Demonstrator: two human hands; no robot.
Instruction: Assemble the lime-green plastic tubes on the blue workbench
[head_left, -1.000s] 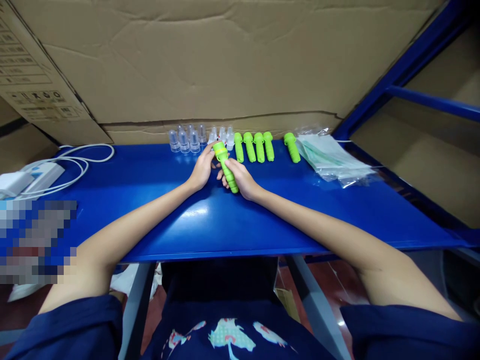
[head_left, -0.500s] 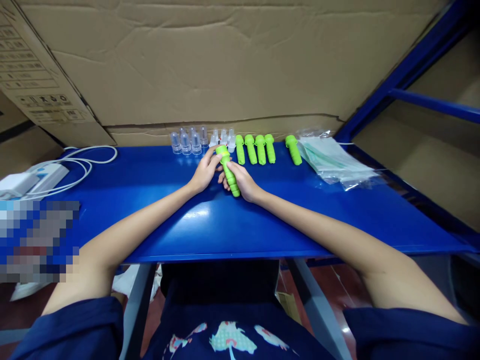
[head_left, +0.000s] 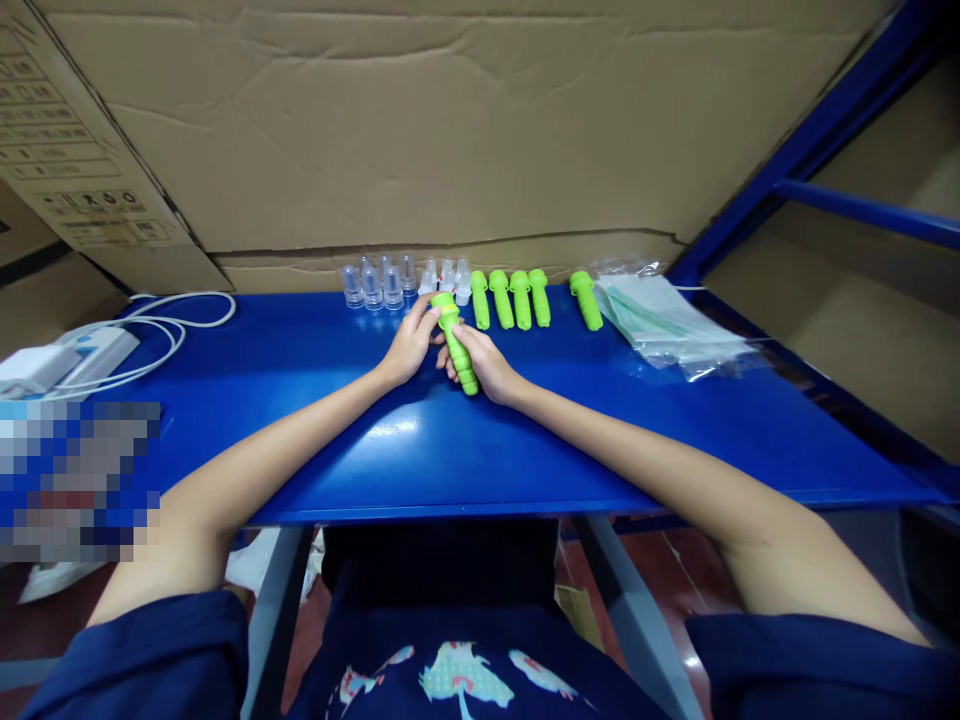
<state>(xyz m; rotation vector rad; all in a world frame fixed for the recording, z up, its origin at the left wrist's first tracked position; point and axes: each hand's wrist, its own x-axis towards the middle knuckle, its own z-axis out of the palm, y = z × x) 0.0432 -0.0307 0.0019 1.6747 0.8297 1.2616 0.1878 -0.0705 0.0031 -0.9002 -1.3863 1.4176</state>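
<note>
A lime-green plastic flashlight [head_left: 464, 366], its head pointing away from me, is held tilted just above the blue table. My left hand [head_left: 409, 342] is closed at its wider head end, thumb and fingers on the collar. Around the ribbed body, my right hand [head_left: 487, 362] is wrapped, with the thumb on top and the fingertips showing on the left side. Behind the hands stand several clear plastic caps [head_left: 371, 288] and some small white translucent pieces [head_left: 463, 287]. Several more green flashlights [head_left: 520, 298] lie in a row to the right of these.
One green flashlight [head_left: 586, 300] lies apart, beside a clear bag with face masks [head_left: 660, 315]. A white power strip with a cable [head_left: 97, 355] lies at the left of the blue table [head_left: 322, 450]. Cardboard [head_left: 450, 130] walls the back; a blue frame bar [head_left: 870, 212] runs at right.
Hardly anything differs. The held flashlight's lower end has shifted very slightly left, and both hands keep their grip.
</note>
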